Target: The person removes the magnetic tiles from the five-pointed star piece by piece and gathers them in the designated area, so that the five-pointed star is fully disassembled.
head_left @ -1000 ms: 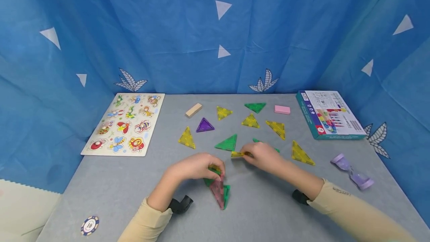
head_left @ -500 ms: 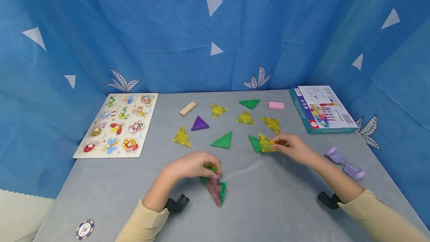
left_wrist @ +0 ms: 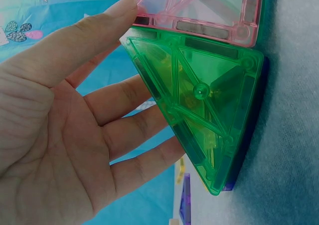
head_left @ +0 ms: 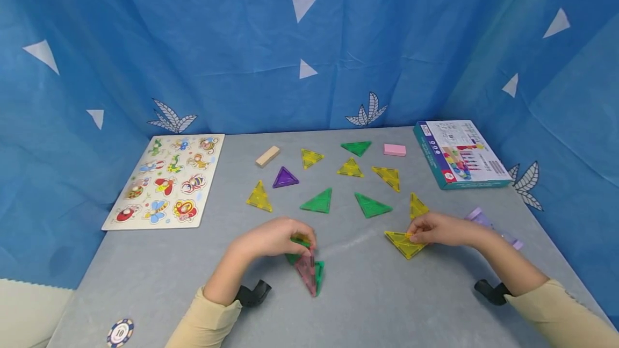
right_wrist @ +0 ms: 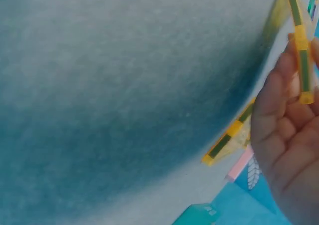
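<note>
My left hand (head_left: 278, 238) holds the top of a small standing structure of magnetic tiles, thumb against its upper edge. A clear pink triangle tile (head_left: 307, 273) and a green triangle tile (left_wrist: 202, 90) form sides of it; yellow shows through the green in the left wrist view. To the right, my right hand (head_left: 442, 229) pinches a yellow triangle tile (head_left: 401, 244) between thumb and fingers. Just behind that hand lies another yellow triangle tile (head_left: 417, 206), partly covered. Two green triangle tiles, one left (head_left: 319, 201) and one right (head_left: 372, 205), lie flat between the hands, farther back.
Farther back lie several yellow tiles, a purple triangle tile (head_left: 285, 178), a wooden block (head_left: 267, 156) and a pink block (head_left: 394, 150). An insect puzzle board (head_left: 166, 181) is left, a box (head_left: 461, 154) right. An hourglass (head_left: 479, 217) lies behind my right forearm; a poker chip (head_left: 120, 333) sits front left.
My right hand has carried the yellow tile rightward from the middle, then nearer, uncovering the green tile on the right. My left hand keeps its hold on the structure. The head view has shifted slightly.
</note>
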Motion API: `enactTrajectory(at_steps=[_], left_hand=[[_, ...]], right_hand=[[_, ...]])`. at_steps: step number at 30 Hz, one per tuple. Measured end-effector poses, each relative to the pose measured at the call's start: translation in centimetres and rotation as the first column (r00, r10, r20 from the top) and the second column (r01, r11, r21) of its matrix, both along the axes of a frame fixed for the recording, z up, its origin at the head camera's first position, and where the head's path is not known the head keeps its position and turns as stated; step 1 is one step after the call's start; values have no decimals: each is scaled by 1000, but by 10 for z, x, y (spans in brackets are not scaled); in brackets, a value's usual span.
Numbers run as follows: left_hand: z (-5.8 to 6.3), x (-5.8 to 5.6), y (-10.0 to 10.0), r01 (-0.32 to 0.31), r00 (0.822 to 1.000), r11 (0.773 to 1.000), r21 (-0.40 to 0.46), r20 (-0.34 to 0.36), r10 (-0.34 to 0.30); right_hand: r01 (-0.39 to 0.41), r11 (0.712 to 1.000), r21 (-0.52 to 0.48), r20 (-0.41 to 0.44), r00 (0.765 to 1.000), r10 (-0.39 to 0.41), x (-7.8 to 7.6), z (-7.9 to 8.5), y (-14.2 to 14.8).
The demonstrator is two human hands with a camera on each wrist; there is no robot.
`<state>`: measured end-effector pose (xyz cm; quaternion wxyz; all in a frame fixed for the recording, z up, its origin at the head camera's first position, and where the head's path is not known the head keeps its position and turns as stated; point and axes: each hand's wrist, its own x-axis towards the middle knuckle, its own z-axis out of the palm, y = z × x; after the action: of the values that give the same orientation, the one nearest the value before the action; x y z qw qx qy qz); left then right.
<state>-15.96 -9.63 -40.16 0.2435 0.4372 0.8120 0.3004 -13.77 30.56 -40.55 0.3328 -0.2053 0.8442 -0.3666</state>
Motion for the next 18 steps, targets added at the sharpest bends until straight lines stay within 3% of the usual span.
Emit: enactTrajectory(at_steps=[2,4,6,9,13,18], left_hand=[[0,0,0,3,1000,1000,2,-3,-3],[-1,0,0,6,1000,1000,3,-2,-6],[-1,0,0,4,1000,1000,1,1,-4],[-1,0,0,-3,1000,1000,-5,8,3],[-1,0,0,-6,1000,1000,-10,9,6],[-1,0,0,-3,1000,1000,-1,-1,3]], right_hand=[[17,999,40,-63,998,-14,1,1,-4],[47,994,94,-177,984,-30,3,5,-12],[92,986,141,-294,955,-47,5,9,-23],[125,985,123,-409,910,-64,9,12,-44],[44,999,6,-404,914,-38,14,6,-78],[-30,993,-112,-243,970,2,22,-6,-128]])
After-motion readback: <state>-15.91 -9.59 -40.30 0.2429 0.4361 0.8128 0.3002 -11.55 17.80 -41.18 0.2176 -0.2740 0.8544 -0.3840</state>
